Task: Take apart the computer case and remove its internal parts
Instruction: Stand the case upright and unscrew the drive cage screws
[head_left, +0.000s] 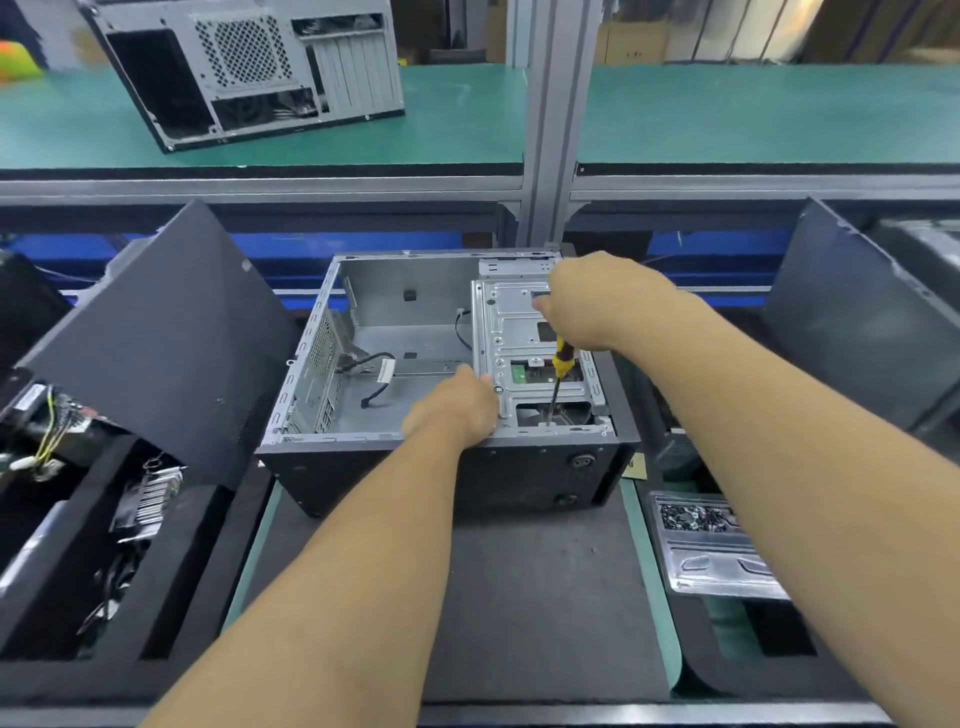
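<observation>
Overhead, green-matted shelf (727, 114) — below, dark mat (519, 597), right-hand fingers (545, 306) around screwdriver (561, 364).

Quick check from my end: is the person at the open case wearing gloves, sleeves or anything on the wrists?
No. Both forearms are bare up to the frame edge, with no sleeves in view. The left hand and the right hand are ungloved, and no watch, strap, ring or marking shows on either wrist.

Silver-grey computer case (415, 291) with black outer walls, yellow-and-black screwdriver (560, 364), green shelf surface (467, 114)
</observation>
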